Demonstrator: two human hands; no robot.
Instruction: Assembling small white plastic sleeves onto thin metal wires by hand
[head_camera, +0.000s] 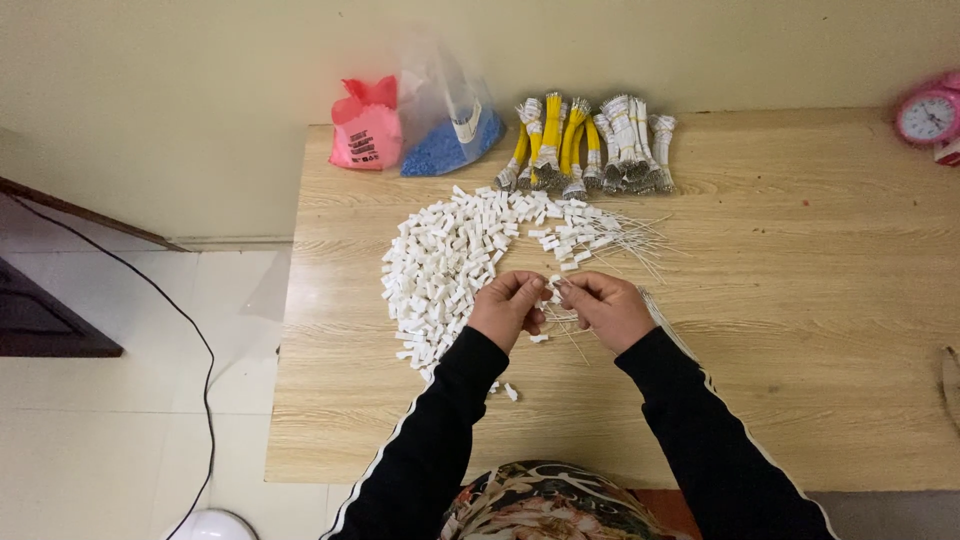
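- A small white connector piece (553, 287), pinched between both hands just above the bench (800, 330), sits at the near edge of a heap of white connectors (450, 265)
- The left hand (507, 308) is clenched around the piece from the left; the right hand (607, 308) grips it with a thin wire from the right, fingertips almost touching
- Both forearms in black sleeves angle inward from the near edge, wrists raised, knuckles up
- Risk: the tiny piece could slip from the pinch and vanish into the heap, which looks identical
- Risk: a sleeve could sweep the loose wires (625, 240) lying right of the heap, or scatter the strays near the left wrist
- Yellow and white wire bundles (585, 145) and two plastic bags (410, 125) line the far edge; a pink alarm clock (930, 115) stands far right
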